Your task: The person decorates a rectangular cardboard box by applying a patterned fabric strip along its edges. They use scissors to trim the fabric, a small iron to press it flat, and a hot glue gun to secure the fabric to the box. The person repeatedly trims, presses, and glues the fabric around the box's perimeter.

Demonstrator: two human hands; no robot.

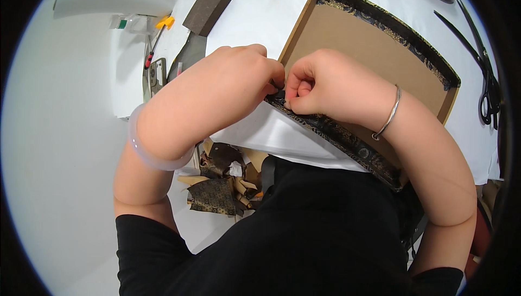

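Note:
A shallow tan cardboard box (369, 51) lies tilted across the table, its far and near walls covered in black-and-gold patterned covering (347, 138). At the box's near left corner, my left hand (244, 73) is closed, fingertips pinching the dark covering at the edge. Just beside it, my right hand (325, 81) is curled, thumb and forefinger pressed on the covering along the near wall. The side walls show bare board. My fingers partly hide the corner.
A dark grey block (207, 12) stands at the far left of the white table. Left of it lie a phone (157, 73) and a red-and-black-handled screwdriver (150, 58). Black scissors (487, 89) rest at the right. Scraps of patterned material (214, 195) lie below the table edge.

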